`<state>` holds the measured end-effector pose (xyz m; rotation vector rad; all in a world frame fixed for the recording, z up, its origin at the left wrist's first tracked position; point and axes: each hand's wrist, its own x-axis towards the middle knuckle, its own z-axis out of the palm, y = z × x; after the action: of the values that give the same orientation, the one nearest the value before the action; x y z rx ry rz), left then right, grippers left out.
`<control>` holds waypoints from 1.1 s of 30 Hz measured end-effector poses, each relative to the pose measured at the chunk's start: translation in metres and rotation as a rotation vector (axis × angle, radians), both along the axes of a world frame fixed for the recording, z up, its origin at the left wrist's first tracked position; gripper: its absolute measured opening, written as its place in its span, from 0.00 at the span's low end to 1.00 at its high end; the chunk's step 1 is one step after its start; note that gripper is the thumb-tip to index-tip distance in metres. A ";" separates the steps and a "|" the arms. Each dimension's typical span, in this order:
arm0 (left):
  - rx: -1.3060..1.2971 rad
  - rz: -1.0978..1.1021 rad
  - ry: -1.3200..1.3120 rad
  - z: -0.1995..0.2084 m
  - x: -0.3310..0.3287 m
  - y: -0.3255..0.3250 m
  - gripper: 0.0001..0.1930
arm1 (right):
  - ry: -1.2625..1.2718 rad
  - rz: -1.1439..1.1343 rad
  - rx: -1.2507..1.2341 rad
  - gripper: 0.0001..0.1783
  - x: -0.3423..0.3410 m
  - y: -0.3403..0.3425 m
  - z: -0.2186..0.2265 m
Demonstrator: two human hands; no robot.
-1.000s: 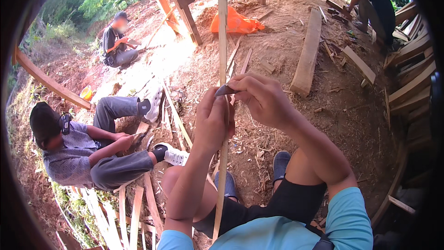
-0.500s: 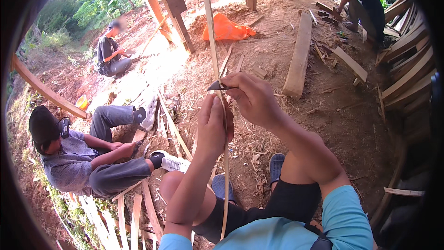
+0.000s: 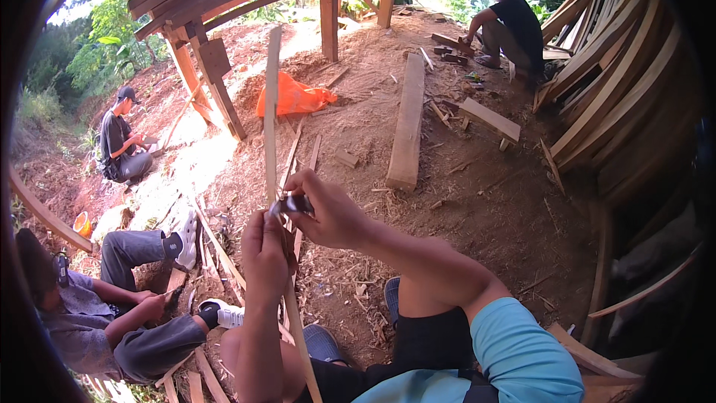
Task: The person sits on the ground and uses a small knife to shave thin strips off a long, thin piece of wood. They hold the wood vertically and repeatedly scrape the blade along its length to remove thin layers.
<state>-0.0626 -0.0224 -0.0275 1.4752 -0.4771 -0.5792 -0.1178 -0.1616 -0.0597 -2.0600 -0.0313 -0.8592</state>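
Observation:
A long, thin wooden strip (image 3: 271, 119) runs upright in front of me, its lower part passing down over my lap. My left hand (image 3: 265, 250) is closed round the strip with the thumb upward. Just above it, my right hand (image 3: 332, 215) grips a short knife (image 3: 295, 205). The dark blade is smeared by motion and lies across the strip beside my left thumb. The knife's handle is mostly hidden in my right fingers.
A person in grey (image 3: 97, 321) sits close on my left; others work farther off. A thick plank (image 3: 407, 123), orange sheet (image 3: 297, 95) and wood shavings lie ahead. Curved timbers (image 3: 623, 82) stand at right. A post-supported wooden frame (image 3: 328, 19) rises beyond.
My view has swung right and up, so surroundings appear farther left and lower. The knife has turned and come down closer to my left thumb; both hands keep hold.

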 end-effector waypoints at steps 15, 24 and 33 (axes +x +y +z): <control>0.260 0.120 -0.482 -0.011 -0.005 -0.011 0.11 | 0.131 -0.147 0.143 0.17 -0.004 -0.014 0.025; 0.287 0.101 -0.656 -0.021 -0.001 -0.014 0.10 | 0.244 0.117 0.262 0.11 0.006 -0.031 0.005; 0.357 0.045 -0.695 -0.030 0.002 -0.015 0.13 | 0.220 0.109 0.102 0.09 0.005 -0.033 0.005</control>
<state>-0.0604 -0.0376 -0.0572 2.0227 -0.9071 -0.0947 -0.1129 -0.1948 -0.0551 -2.0253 0.0196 -0.5535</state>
